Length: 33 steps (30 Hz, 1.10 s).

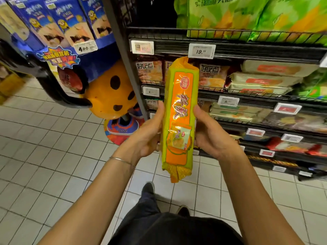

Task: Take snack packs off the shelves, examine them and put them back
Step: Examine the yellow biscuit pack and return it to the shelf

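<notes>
In front of the dark shelves (256,50) on the right, a person is holding a long yellow-and-orange snack pack (179,119) upright in the air, with its printed face toward the camera. The left hand (146,137) is gripping the pack's left edge around the middle, with the thumb lying up along the front edge and the fingers wrapping out of sight behind. The right hand (210,137) is clasping the right edge at about the same height, thumb pointing up beside the wrapper, its fingers also hidden behind. A thin bracelet (122,160) is sitting on the left wrist. In the view, the pack's top end is reaching just under a white price tag (201,50) on a shelf rail farther back, and its bottom end is hanging above the tiled floor (44,147). Large green bags (247,15) are filling the top shelf, and paler packets are lying stacked on the rows below. On the far left, blue boxes (70,23) are standing on a display, with an orange cookie-shaped figure (109,92) just beneath them. A dark shoe (148,188) is showing near the bottom, below the pack.
</notes>
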### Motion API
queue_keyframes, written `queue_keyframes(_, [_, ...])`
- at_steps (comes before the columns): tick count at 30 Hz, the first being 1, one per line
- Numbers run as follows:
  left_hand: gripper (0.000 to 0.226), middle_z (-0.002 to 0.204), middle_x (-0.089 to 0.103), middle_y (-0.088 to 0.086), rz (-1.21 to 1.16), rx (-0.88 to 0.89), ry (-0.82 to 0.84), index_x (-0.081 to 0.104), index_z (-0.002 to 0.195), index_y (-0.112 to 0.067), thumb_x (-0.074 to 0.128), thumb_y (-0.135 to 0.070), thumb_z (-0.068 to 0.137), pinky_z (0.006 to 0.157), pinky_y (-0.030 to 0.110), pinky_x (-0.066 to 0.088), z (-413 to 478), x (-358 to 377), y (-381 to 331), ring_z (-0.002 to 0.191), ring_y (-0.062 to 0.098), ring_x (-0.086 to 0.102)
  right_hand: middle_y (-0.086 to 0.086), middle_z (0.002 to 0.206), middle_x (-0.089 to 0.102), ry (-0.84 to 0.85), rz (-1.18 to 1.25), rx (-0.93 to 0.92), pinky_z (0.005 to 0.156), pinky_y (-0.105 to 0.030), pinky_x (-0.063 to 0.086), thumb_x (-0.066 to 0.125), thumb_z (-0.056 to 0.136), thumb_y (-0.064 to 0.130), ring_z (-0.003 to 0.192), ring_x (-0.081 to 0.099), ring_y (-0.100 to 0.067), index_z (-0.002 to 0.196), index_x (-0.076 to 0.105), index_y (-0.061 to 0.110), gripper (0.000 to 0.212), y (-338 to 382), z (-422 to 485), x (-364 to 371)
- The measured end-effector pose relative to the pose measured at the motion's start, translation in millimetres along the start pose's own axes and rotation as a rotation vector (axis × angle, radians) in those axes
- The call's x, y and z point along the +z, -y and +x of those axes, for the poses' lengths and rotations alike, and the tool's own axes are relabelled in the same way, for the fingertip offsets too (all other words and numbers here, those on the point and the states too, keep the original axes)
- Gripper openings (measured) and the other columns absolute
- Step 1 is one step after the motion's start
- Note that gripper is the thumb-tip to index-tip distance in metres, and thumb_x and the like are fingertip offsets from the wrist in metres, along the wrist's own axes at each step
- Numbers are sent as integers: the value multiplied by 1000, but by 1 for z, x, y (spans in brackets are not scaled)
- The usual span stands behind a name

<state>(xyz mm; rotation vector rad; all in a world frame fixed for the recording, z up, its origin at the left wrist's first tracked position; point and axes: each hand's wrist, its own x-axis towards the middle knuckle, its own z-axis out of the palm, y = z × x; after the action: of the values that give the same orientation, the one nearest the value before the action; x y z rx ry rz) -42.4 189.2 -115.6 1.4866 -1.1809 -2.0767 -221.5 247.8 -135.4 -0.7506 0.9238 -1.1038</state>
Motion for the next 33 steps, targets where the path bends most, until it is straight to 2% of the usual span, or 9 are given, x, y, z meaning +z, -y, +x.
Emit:
queue_keyframes(4, [82, 138, 69, 4, -76, 46, 72, 59, 141, -39, 40, -86, 77, 113, 65, 43, -2, 4, 6, 129, 33, 64, -7, 142, 64, 8, 32, -2, 113, -66, 41, 72, 83, 69, 133, 60, -32, 138, 63, 37, 64, -7, -1, -11])
queue_keyframes(10, [76, 138, 69, 7, -176, 61, 132, 60, 141, -40, 43, -84, 81, 107, 62, 49, 4, 9, 18, 126, 34, 67, 1, 142, 65, 18, -56, 21, 106, -58, 49, 72, 79, 75, 132, 62, -24, 141, 57, 44, 71, -11, -5, -13])
queue_keyframes(14, [75, 135, 71, 9, -182, 48, 109, 66, 137, -38, 46, -86, 82, 101, 58, 53, 3, 6, 20, 122, 33, 69, 21, 139, 64, -48, -243, 4, 101, -40, 45, 64, 77, 83, 124, 62, 0, 141, 53, 52, 72, 1, -6, -5])
queue_keyframes(18, [78, 121, 78, 0, -88, 27, -33, 70, 128, -37, 52, -88, 71, 89, 51, 61, -1, 9, 14, 109, 25, 76, 6, 142, 65, -40, -140, -47, 101, -52, 52, 73, 85, 60, 127, 65, -20, 150, 45, 39, 74, 7, -5, -6])
queue_keyframes(22, [60, 108, 81, -9, -56, 83, -186, 75, 104, -47, 67, -90, 62, 96, 57, 56, -8, 1, 10, 109, 25, 74, -13, 134, 69, -162, 131, -37, 100, -52, 56, 77, 82, 37, 120, 69, -33, 150, 48, 19, 76, 4, -6, -4])
queue_keyframes(26, [26, 110, 80, 6, -178, 219, -113, 77, 107, -26, 78, -42, 86, 83, 45, 64, -14, -8, 8, 103, 29, 76, -15, 138, 66, -180, 282, -29, 98, -47, 58, 58, 98, 42, 125, 65, -34, 151, 49, 14, 61, 8, -15, -17])
queue_keyframes(28, [32, 109, 80, 11, -234, 278, -64, 75, 113, -18, 76, -29, 83, 71, 38, 64, -18, -6, 7, 95, 27, 78, -17, 145, 60, -115, 340, -19, 106, -54, 50, 50, 97, 55, 134, 58, -38, 153, 46, 15, 69, 5, -19, -20])
queue_keyframes(30, [48, 110, 80, 10, -263, 313, -49, 67, 126, -17, 76, -24, 79, 68, 36, 63, -21, -6, 8, 93, 26, 79, -18, 149, 57, -77, 344, -10, 102, -53, 52, 58, 89, 61, 135, 56, -39, 155, 44, 14, 81, 1, -23, -21])
queue_keyframes(33, [52, 116, 77, 9, -263, 258, 7, 61, 136, -20, 71, -14, 85, 78, 44, 63, -22, -6, 12, 98, 29, 75, -17, 144, 62, -129, 272, -10, 96, -49, 58, 69, 86, 43, 128, 62, -37, 153, 45, 12, 77, 1, -24, -21])
